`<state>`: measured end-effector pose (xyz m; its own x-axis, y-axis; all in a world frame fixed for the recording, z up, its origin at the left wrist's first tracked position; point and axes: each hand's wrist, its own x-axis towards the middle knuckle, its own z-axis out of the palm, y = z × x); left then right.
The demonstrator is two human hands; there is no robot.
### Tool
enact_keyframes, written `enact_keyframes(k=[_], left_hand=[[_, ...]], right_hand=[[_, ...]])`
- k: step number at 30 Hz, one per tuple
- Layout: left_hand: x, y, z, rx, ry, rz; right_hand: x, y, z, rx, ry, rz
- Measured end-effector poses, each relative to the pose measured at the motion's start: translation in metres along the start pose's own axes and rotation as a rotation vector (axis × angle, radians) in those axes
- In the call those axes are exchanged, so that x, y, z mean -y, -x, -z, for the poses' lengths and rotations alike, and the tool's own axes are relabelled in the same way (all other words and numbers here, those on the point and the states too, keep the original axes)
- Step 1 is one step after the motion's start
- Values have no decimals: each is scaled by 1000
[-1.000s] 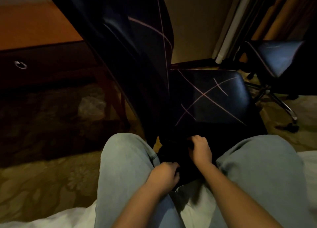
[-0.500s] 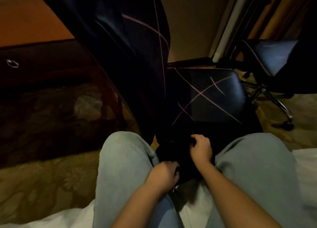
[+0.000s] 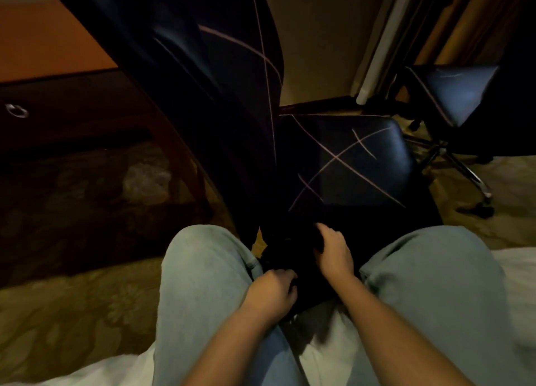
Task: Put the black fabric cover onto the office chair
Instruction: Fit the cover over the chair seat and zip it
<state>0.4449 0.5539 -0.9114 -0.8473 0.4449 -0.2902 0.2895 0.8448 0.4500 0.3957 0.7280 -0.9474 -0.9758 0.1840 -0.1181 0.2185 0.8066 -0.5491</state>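
Now black fabric cover (image 3: 293,252) gripped between left hand (image 3: 271,294), right hand (image 3: 333,250)

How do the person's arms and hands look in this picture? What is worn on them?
The left forearm and right forearm are bare as far as the frame shows, with no sleeve in view. The left hand and right hand wear no gloves. I see no watch, bracelet or ring, though the light is dim. The legs wear light blue jeans.

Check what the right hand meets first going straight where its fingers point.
The black fabric cover that the right hand grips, bunched just ahead; beyond it, probably the office chair's front seat edge; depth unclear.
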Motion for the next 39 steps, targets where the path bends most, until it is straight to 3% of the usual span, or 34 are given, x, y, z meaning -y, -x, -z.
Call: enact_keyframes(k=[3, 8, 11, 18, 23, 28, 35, 39], left_hand=[[0, -2, 0, -1, -1, 5], [6, -5, 3, -37, 7, 38], [11, -8, 7, -92, 16, 82], [16, -5, 16, -194, 87, 150], [16, -3, 21, -228, 159, 192], [12, -7, 21, -228, 160, 190], [11, -8, 17, -246, 187, 180], [12, -8, 17, -243, 209, 181]], right_hand=[[-8, 1, 7, -74, -54, -74], [-14, 1, 10, -128, -8, -39], [-7, 1, 9, -62, 72, -2], [38, -19, -24, 184, 307, 332], [61, -30, -41, 251, 442, 480], [48, -24, -40, 228, 400, 449], [22, -3, -25, -34, 127, 263], [30, -4, -25, -26, 175, 253]])
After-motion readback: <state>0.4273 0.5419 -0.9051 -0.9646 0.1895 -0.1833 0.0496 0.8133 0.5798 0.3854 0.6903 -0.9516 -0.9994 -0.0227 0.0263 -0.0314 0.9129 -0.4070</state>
